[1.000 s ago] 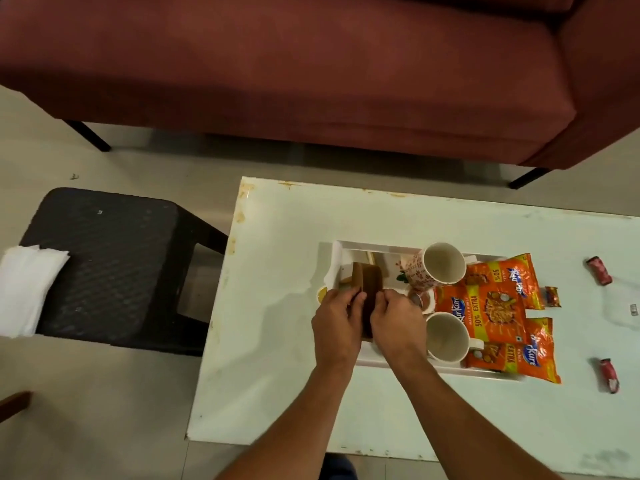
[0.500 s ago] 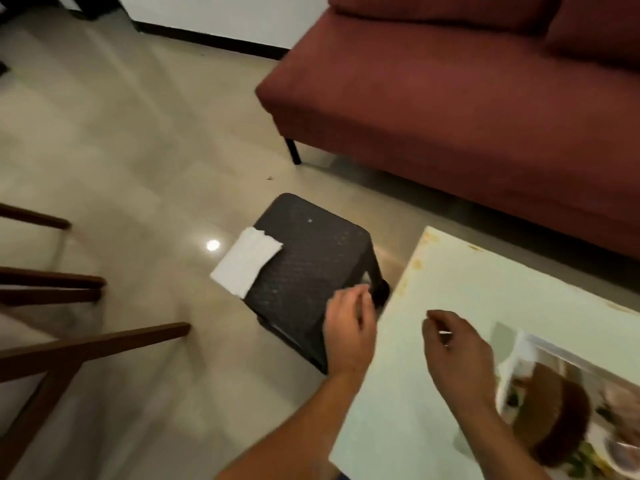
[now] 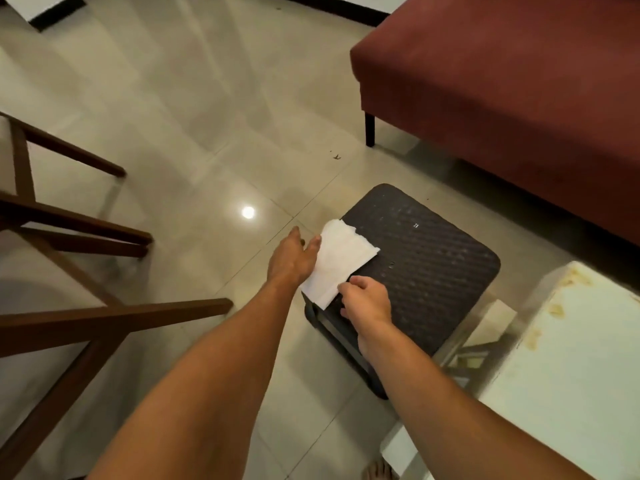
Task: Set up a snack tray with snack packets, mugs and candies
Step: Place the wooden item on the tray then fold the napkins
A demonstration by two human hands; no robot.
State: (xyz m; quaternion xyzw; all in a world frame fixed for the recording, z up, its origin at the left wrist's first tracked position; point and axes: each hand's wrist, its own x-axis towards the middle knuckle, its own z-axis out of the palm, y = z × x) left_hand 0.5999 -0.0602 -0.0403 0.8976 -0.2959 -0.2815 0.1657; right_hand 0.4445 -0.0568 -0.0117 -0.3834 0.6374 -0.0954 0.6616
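A stack of white paper napkins [image 3: 341, 259] lies on the left part of a black woven stool [image 3: 426, 271]. My left hand [image 3: 292, 256] reaches to the napkins' left edge with its fingers spread, and the fingertips touch the paper. My right hand [image 3: 367, 299] is at the napkins' near corner, with thumb and fingers pinching that corner. The tray, mugs, snack packets and candies are out of view.
The corner of the white table [image 3: 571, 341] shows at the lower right. A dark red sofa [image 3: 512, 81] fills the upper right. Brown wooden chair legs [image 3: 69, 237] stand at the left on the glossy tiled floor.
My view swung left from the tray to the stool. Both hands left the brown object on the tray, crossed over the table edge and reached the napkins on the stool.
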